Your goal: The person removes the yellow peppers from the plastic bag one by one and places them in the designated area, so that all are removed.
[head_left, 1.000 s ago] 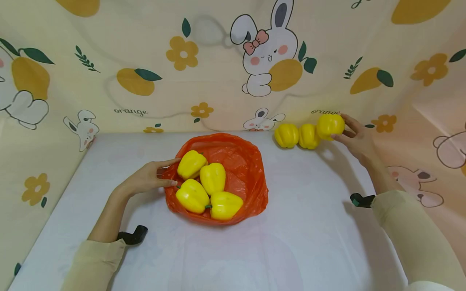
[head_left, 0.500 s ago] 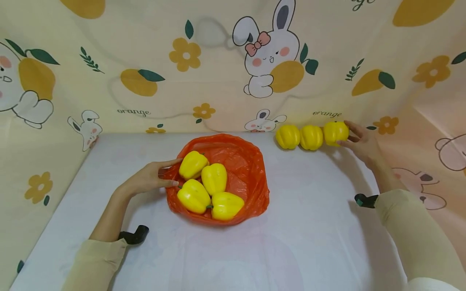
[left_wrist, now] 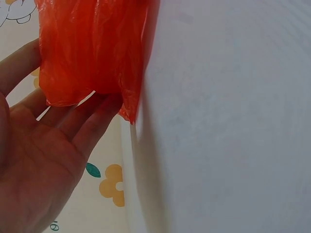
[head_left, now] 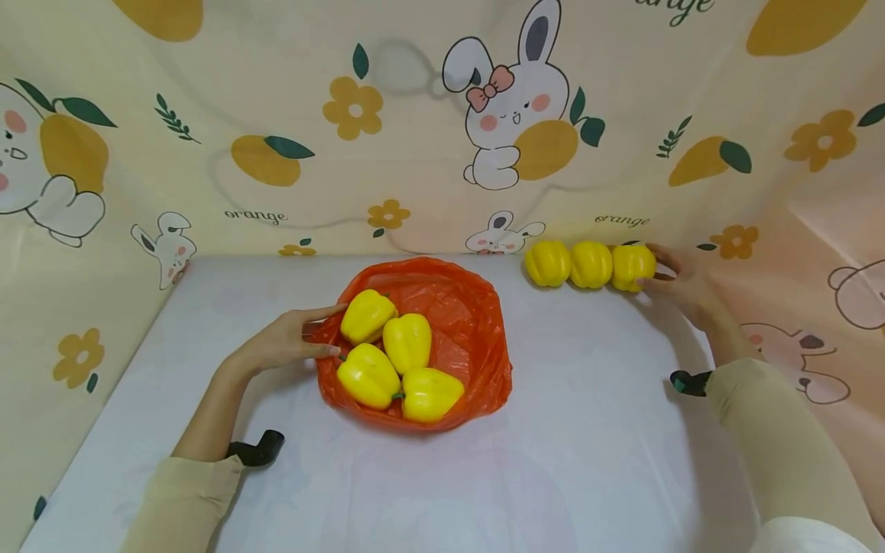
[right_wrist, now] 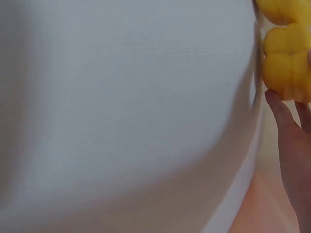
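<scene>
My left hand (head_left: 280, 338) holds the near-left rim of a red plastic bag (head_left: 470, 307), thumb and fingers at its edge. In the left wrist view, the fingertips disappear behind the red film (left_wrist: 92, 48). Inside the open bag lie several yellow bell peppers (head_left: 406, 342), some with green stems showing. At the back right, my right hand (head_left: 681, 288) grips the rightmost yellow bell pepper (head_left: 632, 267) from its right side. That pepper stands in a row with two other yellow peppers, a middle one (head_left: 591, 265) and a left one (head_left: 548, 263).
A white cloth covers the table (head_left: 442, 491). Behind it hangs a cream backdrop (head_left: 415, 169) printed with rabbits, flowers and oranges, close behind the pepper row. A pinkish part of the backdrop (head_left: 816, 284) borders the right side.
My right hand has lowered the rightmost pepper from above the row down into line beside the other two. The left hand and the bag stay in place.
</scene>
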Tool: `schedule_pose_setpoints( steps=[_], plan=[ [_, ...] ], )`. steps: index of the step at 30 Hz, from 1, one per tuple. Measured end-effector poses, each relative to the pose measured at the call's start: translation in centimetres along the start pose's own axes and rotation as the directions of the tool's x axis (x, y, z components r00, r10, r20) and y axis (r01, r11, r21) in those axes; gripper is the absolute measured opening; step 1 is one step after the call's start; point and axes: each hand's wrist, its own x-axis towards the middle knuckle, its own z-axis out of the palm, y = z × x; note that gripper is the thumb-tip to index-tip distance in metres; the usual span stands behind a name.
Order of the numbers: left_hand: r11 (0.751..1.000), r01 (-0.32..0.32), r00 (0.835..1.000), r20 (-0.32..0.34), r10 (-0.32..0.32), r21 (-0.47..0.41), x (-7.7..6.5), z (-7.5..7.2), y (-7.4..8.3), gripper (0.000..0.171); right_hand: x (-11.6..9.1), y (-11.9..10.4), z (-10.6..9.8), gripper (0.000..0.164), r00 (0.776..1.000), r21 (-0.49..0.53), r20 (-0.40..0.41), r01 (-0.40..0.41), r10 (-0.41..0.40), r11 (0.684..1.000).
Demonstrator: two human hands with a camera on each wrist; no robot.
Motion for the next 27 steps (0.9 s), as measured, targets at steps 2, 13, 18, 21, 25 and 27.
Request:
schedule_pose_setpoints(
  steps=[2, 13, 18, 21, 25, 27],
  plan=[
    [1.0, 0.0, 1.0, 0.0, 0.0, 0.003, 0.1, 0.0, 0.0, 0.076, -0.2, 0.0, 0.2, 0.085, 1.0, 0.004, 0.016, -0.015, 0.015, 1.0],
    [1.0, -0.011, 1.0, 0.005, 0.01, 0.017, 0.0, 0.0, 0.2, 0.074, 0.6, 0.3, 1.5, 0.086, 0.999, 0.037, -0.044, 0.023, -0.021, 0.999],
    [1.0, -0.005, 1.0, 0.014, 0.005, 0.012, -0.1, 0.0, 0.4, 0.074, 0.5, 1.0, 1.6, 0.088, 0.997, 0.041, -0.064, 0.038, -0.036, 0.998],
    [1.0, 0.0, 1.0, 0.01, 0.0, 0.013, -0.2, 0.0, 0.4, 0.075, 0.5, 1.2, 1.7, 0.09, 0.997, 0.063, -0.069, 0.033, -0.029, 0.997],
    [1.0, 0.002, 1.0, 0.002, -0.002, 0.014, -0.1, 0.0, 0.3, 0.076, 0.3, 1.0, 2.1, 0.089, 0.993, 0.049, -0.115, 0.041, -0.035, 0.998],
    [1.0, 0.003, 1.0, -0.001, -0.003, 0.017, -0.1, 0.0, 0.1, 0.077, 0.1, 0.7, 2.3, 0.086, 0.987, 0.031, -0.153, 0.062, -0.057, 0.998]
  ],
)
